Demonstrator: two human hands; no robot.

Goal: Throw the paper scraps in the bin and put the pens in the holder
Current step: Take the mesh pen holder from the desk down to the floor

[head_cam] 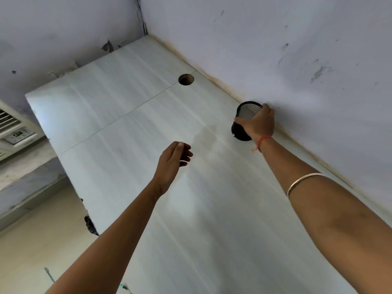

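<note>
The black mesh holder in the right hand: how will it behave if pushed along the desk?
Probably light: the mesh holder looks empty and the right hand grips it alone. It looks tilted, so let go carelessly it may topple and roll, being round. The desk looks smooth, so it would likely slide.

One mesh holder [248, 111] stands at two o'clock, one cable hole [186, 79] at twelve; two hands show, left hand [169, 164] and right hand [259, 124].
</note>
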